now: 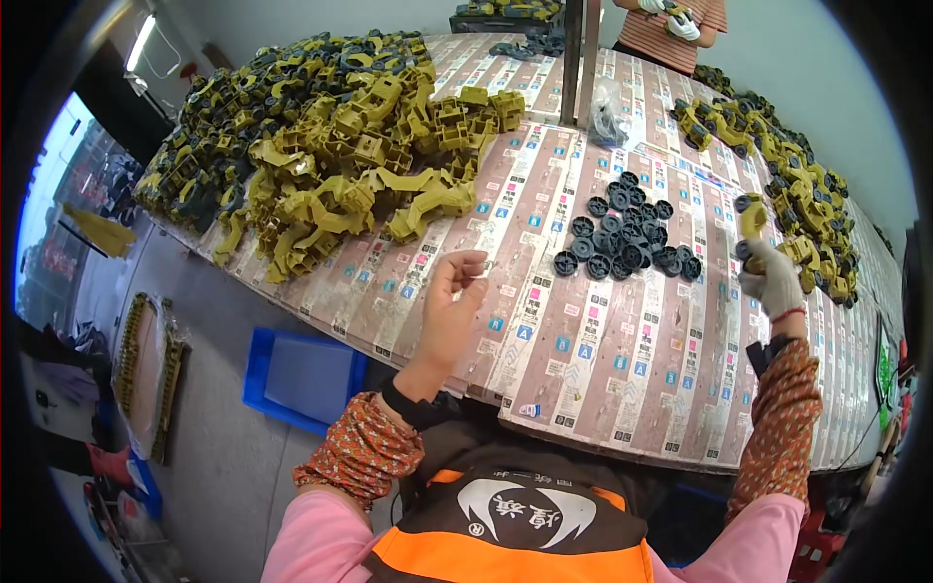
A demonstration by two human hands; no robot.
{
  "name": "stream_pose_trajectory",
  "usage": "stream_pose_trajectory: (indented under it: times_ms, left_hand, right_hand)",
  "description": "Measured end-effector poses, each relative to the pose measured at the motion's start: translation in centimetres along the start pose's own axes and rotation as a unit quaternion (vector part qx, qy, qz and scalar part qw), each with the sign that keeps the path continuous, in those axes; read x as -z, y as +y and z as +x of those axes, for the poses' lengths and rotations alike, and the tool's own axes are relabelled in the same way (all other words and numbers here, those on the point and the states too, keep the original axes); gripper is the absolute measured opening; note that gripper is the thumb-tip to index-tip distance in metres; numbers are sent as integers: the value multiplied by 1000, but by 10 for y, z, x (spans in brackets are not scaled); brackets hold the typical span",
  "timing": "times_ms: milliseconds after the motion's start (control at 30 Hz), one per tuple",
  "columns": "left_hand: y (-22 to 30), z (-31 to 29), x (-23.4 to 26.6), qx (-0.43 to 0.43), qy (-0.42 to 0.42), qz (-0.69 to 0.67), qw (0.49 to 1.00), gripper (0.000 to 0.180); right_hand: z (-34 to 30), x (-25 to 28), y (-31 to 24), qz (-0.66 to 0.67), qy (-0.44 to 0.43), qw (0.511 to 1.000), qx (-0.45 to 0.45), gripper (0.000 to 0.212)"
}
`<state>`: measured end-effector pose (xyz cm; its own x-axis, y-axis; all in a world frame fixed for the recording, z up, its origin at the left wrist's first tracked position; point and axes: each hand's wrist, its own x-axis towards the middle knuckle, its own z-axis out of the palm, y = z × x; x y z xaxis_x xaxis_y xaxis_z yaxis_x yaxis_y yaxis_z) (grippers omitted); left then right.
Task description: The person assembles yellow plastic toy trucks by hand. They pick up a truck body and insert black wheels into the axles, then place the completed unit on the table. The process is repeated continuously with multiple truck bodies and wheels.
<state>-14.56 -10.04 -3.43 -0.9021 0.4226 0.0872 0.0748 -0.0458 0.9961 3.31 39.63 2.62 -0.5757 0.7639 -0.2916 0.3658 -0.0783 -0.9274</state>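
My left hand (pixel 453 303) is bare and held over the table's near part, fingers loosely bent and apart, with nothing seen in them. On the right, my right hand (pixel 775 276) wears a pale glove and grips a yellow toy vehicle part (pixel 752 220) with dark wheels on it. Its fingers cover the lower end of that part. Between the hands, farther back, lies a cluster of black toy wheels (pixel 630 233). A large heap of yellow toy vehicle bodies (pixel 364 151) spreads at the left, beyond my left hand.
Wheeled yellow toys (pixel 812 194) lie piled along the table's right side. A metal post (pixel 573 63) rises at the back beside a clear plastic bag (pixel 608 117). Across the table (pixel 583 389) stands another person (pixel 671 34) in white gloves. A blue bin (pixel 303 377) sits on the floor, left.
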Motion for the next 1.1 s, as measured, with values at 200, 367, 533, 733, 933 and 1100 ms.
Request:
stream_pose_trajectory:
  times_ms: [200,367,533,733,933,1100]
  left_hand:
    - [14,45,56,-136,105,213,962,30]
    - [22,87,85,-245,101,505,821,38]
    - [17,119,59,-205,41,734,646,52]
    - [-10,144,54,-216,32,720,659,36]
    - [4,107,55,-173,4,289,941,46]
    - [37,58,35,55,-83,-193,976,41]
  right_hand:
    - [41,15,-4,51,66,985,149,63]
    - [-36,-60,-6,-47,-13,988,146,66]
    - [-81,-95,14,-184,-103,964,162,46]
    - [-91,-98,22,-307,-53,903,297,35]
    - [-48,-84,42,-407,41,862,298,28]
    - [-25,-98,51,-428,82,859,269,31]
